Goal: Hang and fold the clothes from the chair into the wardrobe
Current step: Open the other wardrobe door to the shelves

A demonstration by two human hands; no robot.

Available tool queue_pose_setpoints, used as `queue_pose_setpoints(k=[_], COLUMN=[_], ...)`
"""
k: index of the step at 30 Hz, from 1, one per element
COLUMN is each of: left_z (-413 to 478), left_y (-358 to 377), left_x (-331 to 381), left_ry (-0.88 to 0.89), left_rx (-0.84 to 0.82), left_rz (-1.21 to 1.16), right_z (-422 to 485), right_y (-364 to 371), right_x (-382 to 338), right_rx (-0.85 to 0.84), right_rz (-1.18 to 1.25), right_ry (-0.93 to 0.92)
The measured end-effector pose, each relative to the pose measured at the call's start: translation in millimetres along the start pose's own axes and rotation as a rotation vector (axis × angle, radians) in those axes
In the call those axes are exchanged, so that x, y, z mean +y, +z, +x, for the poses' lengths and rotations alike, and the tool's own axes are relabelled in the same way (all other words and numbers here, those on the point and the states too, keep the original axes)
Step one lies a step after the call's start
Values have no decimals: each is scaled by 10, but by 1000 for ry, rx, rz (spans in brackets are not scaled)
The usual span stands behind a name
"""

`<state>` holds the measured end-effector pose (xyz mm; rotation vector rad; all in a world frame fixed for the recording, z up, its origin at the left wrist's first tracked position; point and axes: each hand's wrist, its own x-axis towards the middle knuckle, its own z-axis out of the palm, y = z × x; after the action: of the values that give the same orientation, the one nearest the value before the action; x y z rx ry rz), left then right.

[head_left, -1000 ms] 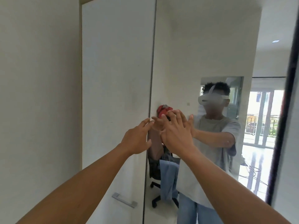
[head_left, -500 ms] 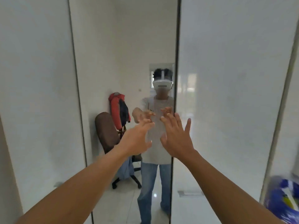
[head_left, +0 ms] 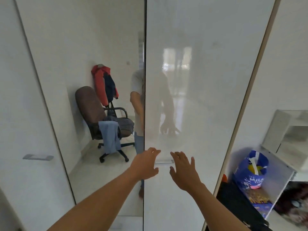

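Note:
I face a white wardrobe door (head_left: 191, 80) with a small metal handle (head_left: 164, 162). My left hand (head_left: 146, 164) and my right hand (head_left: 184, 169) are stretched toward that handle, fingers spread and relaxed, holding nothing. A mirror panel (head_left: 93, 47) left of the door reflects an office chair (head_left: 93, 112) with a light-blue garment (head_left: 110, 137) draped over its seat and a red and dark jacket (head_left: 104, 84) hanging above its backrest.
Another white door with a handle (head_left: 38, 157) stands at far left. To the right the wardrobe is open, showing a shelf (head_left: 281, 165) with a blue plastic bag (head_left: 251, 170) and dark clothes (head_left: 240, 200) below.
The view has swung right and down from the mirror to the white door. Both hands dropped from chest height to the door handle. The open shelf with the blue bag came into sight.

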<state>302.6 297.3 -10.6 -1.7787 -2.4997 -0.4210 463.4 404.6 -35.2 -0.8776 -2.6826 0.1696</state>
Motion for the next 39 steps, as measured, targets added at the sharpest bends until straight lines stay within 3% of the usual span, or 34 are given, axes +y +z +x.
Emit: queue_pose_setpoints(k=[5,11,18,21,26,36,39], left_z=[132,213,207,109,-80,-657,-883], left_y=[516,867,961,969,819,653,623], left_x=[-73,-246,-240,-199,-57,199,342], left_ry=[-84,-146,-174,-218,-360,-138,-68], left_rx=[-154,-205,-48,37,355,288,213], left_rz=[71,45,-100,-307,-675,-646,-630], right_z=[134,421,365,361,202,-539,-862], right_y=[396,622,792,720,626,417,326], right_x=[193,257,222,187,171,272,325], right_rx=[-153,-224,-198,-207,-224,-216,-66], right_rz=[11,35,33,64,83,166,338], right_ry=[5,1,35,61,72,111,152])
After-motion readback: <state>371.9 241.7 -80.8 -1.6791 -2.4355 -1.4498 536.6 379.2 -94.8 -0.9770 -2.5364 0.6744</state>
